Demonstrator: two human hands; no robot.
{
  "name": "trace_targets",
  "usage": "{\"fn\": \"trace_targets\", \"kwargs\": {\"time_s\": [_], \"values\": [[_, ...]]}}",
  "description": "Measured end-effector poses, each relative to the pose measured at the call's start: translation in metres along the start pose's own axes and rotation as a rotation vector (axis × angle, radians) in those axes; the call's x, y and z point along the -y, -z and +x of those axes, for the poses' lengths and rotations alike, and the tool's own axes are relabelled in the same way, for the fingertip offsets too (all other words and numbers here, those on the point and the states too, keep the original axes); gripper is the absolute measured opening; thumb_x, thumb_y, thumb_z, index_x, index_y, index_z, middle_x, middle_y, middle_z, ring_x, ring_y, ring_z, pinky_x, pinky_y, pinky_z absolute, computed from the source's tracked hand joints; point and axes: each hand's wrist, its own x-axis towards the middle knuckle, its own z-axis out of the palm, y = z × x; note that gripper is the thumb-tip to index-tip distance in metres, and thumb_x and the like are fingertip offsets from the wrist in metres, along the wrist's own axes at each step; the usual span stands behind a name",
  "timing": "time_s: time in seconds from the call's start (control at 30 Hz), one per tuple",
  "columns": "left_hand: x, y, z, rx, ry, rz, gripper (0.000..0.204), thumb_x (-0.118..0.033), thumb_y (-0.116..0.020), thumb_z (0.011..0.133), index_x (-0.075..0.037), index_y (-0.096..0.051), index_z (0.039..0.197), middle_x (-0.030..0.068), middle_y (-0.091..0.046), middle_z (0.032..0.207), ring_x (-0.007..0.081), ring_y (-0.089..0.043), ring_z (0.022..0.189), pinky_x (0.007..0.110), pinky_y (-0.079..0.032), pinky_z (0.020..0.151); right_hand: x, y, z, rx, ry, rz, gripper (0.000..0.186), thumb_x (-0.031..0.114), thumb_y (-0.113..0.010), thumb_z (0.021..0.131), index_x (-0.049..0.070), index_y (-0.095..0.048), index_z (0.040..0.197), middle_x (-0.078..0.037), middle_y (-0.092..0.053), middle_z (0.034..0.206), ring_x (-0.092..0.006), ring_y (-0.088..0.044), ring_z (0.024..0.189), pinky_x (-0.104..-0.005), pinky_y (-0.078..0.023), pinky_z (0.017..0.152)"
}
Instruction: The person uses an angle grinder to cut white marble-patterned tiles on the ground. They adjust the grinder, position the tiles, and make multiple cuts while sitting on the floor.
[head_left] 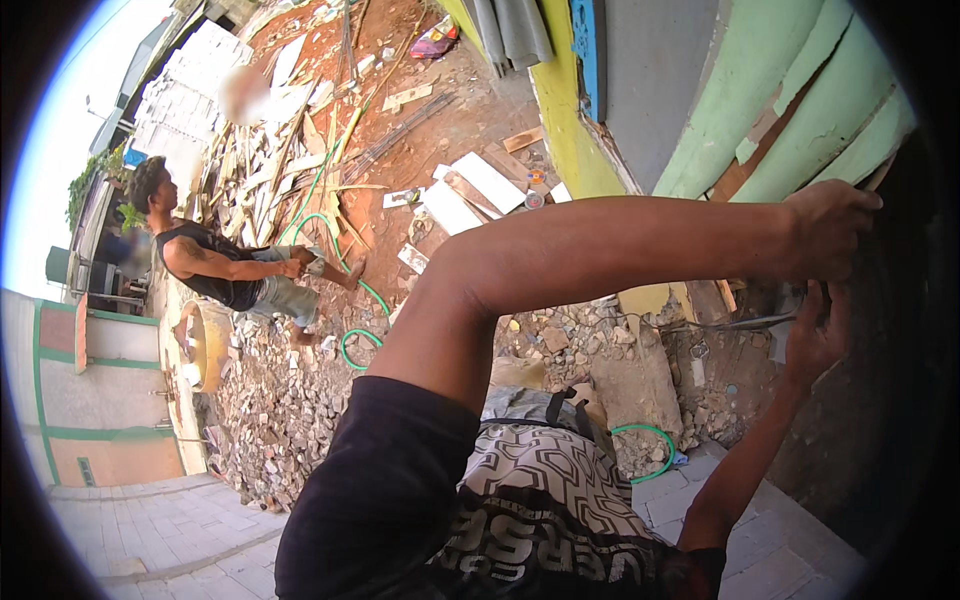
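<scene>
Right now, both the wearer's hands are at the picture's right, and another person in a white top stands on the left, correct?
Not quite: in the head view, the other person wears a black sleeveless top, not white. The rest holds: left hand and right hand are at the right, that person at the left.

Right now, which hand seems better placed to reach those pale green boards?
Probably the left hand: it shows close beside the pale green boards, while the right hand shows farther away in this view.

Left fingers (pixel 856 205) near right fingers (pixel 838 318), green hose (pixel 343 349) beside rubble (pixel 270 415)
</scene>
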Motion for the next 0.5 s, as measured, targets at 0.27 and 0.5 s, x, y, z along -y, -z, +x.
{"fn": "trace_targets", "kwargs": {"time_s": [0.27,0.5], "values": [[-0.167,-0.100,-0.124,-0.702,0.630,-0.718,0.051,-0.024,-0.074,0.083,-0.012,-0.058,0.130,0.0103,-0.058,0.122,0.0273,-0.055,0.118,0.045,-0.047,0.102,0.006,0.020,0.013,0.056,-0.008,0.128,0.032,0.015,-0.063,0.102,-0.005,-0.065,0.127,-0.014,-0.069,0.121,-0.0177,-0.063,0.105,-0.0320,-0.050,0.092],[-0.397,-0.218,-0.399,0.505,1.650,-1.411,0.056,-0.029,-0.075,0.086,-0.004,-0.060,0.133,0.0211,-0.072,0.112,0.0387,-0.068,0.106,0.047,-0.054,0.089,0.000,0.009,0.023,0.033,-0.064,0.084,0.032,0.018,-0.062,0.103,-0.007,-0.067,0.123,-0.014,-0.071,0.118,-0.0185,-0.064,0.104,-0.0318,-0.050,0.092]]}}
